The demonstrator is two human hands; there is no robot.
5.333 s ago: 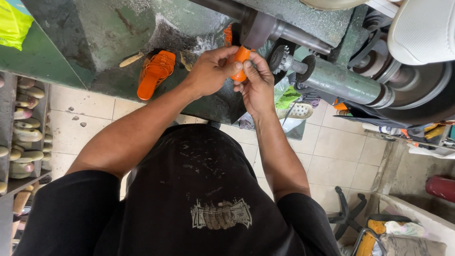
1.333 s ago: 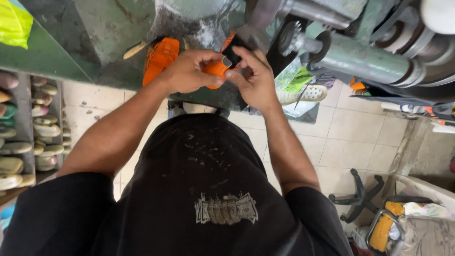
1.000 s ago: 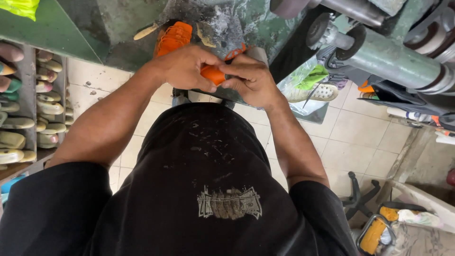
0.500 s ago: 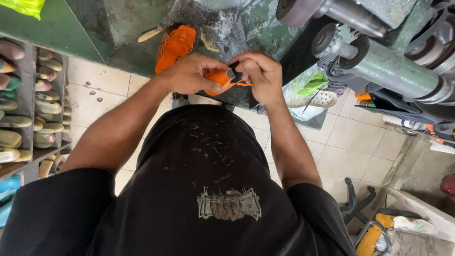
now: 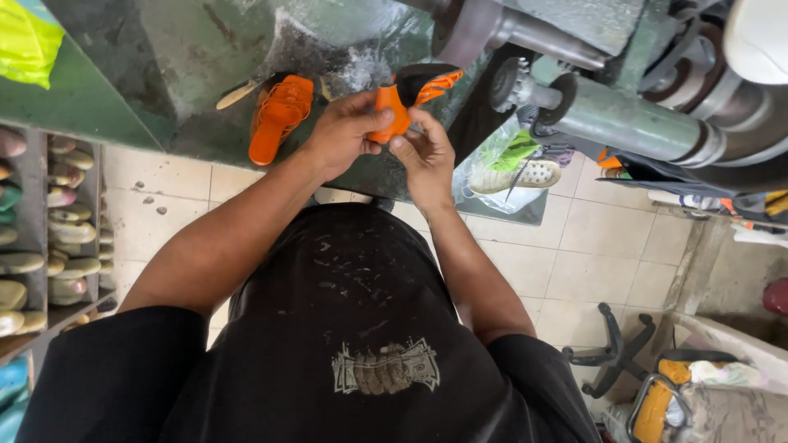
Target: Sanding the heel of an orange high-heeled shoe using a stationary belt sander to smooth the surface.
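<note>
Both hands grip one orange sandal above a worn green bench.

Left hand [image 5: 345, 135] and right hand [image 5: 427, 152] close around the orange sandal [image 5: 402, 102] from either side, fingers covering much of its middle, so its full shape is hard to make out. It sits between the two palms, raised in front of the person's chest; its top end shows black with orange stripes. A second orange sandal [image 5: 279, 119] lies on the green bench [image 5: 164, 66], just left of the left hand. Machine shaft [image 5: 607, 123] is cut off at right.
</note>
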